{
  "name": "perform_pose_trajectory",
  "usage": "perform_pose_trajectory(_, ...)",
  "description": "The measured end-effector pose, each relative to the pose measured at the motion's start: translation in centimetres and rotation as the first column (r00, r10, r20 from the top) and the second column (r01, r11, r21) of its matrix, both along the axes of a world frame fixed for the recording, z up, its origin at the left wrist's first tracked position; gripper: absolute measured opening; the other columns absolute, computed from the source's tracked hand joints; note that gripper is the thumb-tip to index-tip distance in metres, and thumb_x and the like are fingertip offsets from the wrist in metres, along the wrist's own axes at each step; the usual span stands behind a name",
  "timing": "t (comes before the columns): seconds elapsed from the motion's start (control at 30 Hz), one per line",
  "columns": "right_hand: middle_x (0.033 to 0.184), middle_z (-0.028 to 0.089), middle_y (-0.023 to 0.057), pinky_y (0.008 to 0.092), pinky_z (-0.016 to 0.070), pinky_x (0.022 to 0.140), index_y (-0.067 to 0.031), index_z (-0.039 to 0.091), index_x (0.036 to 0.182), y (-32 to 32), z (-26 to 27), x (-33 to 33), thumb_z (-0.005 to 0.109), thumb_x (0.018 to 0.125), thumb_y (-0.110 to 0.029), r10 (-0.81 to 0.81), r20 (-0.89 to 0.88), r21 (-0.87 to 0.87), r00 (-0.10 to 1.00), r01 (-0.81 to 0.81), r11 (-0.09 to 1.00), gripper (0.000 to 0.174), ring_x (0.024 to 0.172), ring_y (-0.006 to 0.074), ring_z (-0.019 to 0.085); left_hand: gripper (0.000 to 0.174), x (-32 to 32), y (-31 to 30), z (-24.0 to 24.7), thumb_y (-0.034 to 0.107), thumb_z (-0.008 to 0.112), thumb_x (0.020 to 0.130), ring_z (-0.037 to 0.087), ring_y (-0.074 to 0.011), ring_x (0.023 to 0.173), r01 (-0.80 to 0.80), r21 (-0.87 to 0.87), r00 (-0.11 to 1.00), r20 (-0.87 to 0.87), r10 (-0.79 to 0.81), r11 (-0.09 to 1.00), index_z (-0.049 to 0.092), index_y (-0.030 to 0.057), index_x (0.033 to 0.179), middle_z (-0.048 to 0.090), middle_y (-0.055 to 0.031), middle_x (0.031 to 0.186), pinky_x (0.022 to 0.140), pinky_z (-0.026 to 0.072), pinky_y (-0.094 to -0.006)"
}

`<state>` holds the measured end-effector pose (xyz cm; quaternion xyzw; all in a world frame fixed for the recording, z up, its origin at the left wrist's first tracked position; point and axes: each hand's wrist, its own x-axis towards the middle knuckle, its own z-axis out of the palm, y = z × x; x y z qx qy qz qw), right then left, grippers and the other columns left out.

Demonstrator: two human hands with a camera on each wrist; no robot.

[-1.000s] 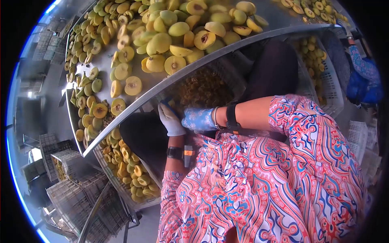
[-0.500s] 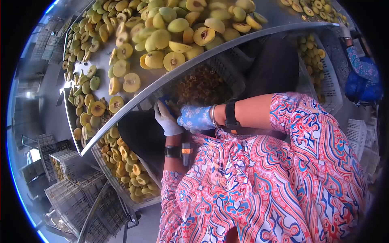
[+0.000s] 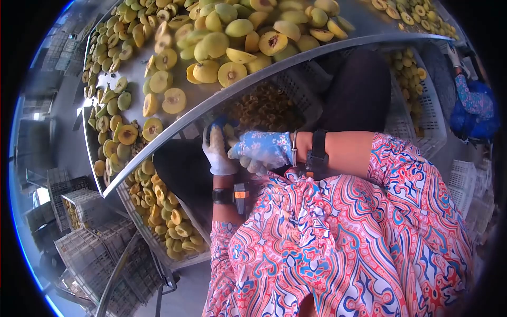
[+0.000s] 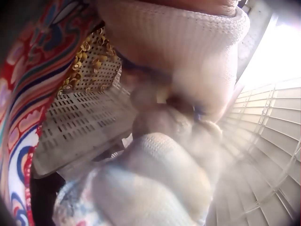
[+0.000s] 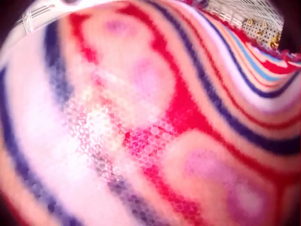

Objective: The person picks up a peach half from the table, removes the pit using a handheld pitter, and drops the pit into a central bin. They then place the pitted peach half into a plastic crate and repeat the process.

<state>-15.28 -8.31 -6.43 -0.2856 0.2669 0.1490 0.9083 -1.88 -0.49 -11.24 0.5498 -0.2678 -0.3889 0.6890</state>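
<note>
In the head view, my left hand (image 3: 219,156) wears a white knit glove and points up toward the table edge. Its fingers grip a small blue object (image 3: 217,122), whose kind I cannot tell. A yellowish fruit piece (image 3: 229,131) shows between the hands. My right hand (image 3: 261,148), in a blue floral glove, is curled close beside it, and its palm side is hidden. From the left wrist, the white cuff (image 4: 183,42) and the floral glove (image 4: 136,188) appear blurred and close together. Patterned cloth (image 5: 141,117) fills the right wrist view.
Yellow-green fruit halves (image 3: 231,74) cover the metal table (image 3: 174,127) ahead. Below its edge stands a crate with brown curled scraps (image 3: 266,105). Crates of fruit flank my legs, left (image 3: 158,206) and right (image 3: 406,74). Another person (image 3: 472,98) is at far right; stacked crates (image 3: 100,259) stand left.
My right hand has shifted slightly right and turned, so its curled fingers now show. The blue object sits higher at my left fingertips. The head view has tilted a little.
</note>
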Motion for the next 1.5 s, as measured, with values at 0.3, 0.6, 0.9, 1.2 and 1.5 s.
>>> perform_pose_trajectory(0.3,0.058,0.039,-0.0106,0.0201,0.0273,0.042,-0.0181,0.049,0.073,-0.2,1.5,-0.5,0.053,0.097,-0.026,-0.052,0.089,0.237,0.995,0.029,0.971,0.026,0.045,0.0024,0.036,0.05,0.5,0.3,-1.5,0.048,0.045,0.098,0.06,-0.0152,0.082,0.083,-0.066,0.974,-0.206,-0.095,0.994,0.058,0.0022,0.114,0.064,-0.0066,0.096,0.074,0.0511,-0.03)
perform_pose_trajectory(0.6,0.056,0.037,-0.0089,0.0224,0.0233,0.039,-0.0168,0.053,0.078,0.7,-0.8,0.0,0.052,0.098,-0.029,-0.09,0.041,0.032,0.995,0.089,0.996,0.024,0.043,0.0043,0.032,0.048,-0.8,-0.8,-2.5,0.049,0.05,0.096,0.059,-0.0154,0.086,-0.132,0.037,0.858,-0.495,0.133,0.99,0.058,0.0047,0.113,0.063,-0.005,0.098,0.078,0.0502,-0.0305)
perform_pose_trajectory(0.9,0.077,0.058,0.0109,0.0367,0.0426,0.049,-0.0088,0.053,0.109,-3.3,-5.0,-1.1,0.054,0.094,-0.023,-0.216,-0.255,-0.694,0.942,-0.023,0.72,0.021,0.056,0.0221,0.055,0.069,0.2,-0.5,-1.3,0.071,0.038,0.089,0.051,-0.0163,0.059,-0.144,0.146,0.669,-0.714,0.205,0.979,0.057,0.0091,0.113,0.062,-0.007,0.089,0.042,0.0365,-0.0279)
perform_pose_trajectory(1.2,0.095,0.067,0.0185,0.0424,0.0513,0.08,-0.0062,0.069,0.105,-6.1,-11.3,-3.7,0.05,0.088,-0.015,0.643,-0.597,-0.778,0.48,-0.152,-0.609,0.027,0.091,0.0352,0.065,0.045,1.4,5.6,7.8,0.04,0.042,0.101,0.063,-0.0175,0.076,0.054,-0.138,0.896,-0.43,-0.109,0.989,0.051,0.0053,0.128,0.064,-0.012,0.11,0.061,0.0508,-0.026)
perform_pose_trajectory(1.5,0.113,0.059,0.0276,0.0479,0.0458,0.089,-0.0012,0.054,0.124,-4.9,-6.9,-2.4,0.04,0.099,-0.029,0.57,-0.578,-0.816,0.584,-0.407,-0.411,0.04,0.104,0.0446,0.056,0.04,7.8,29.8,6.6,0.012,0.054,0.095,0.056,-0.021,0.116,-0.554,0.288,0.831,0.256,0.494,0.781,0.051,0.0054,0.134,0.056,-0.014,0.128,0.099,0.0444,-0.0303)
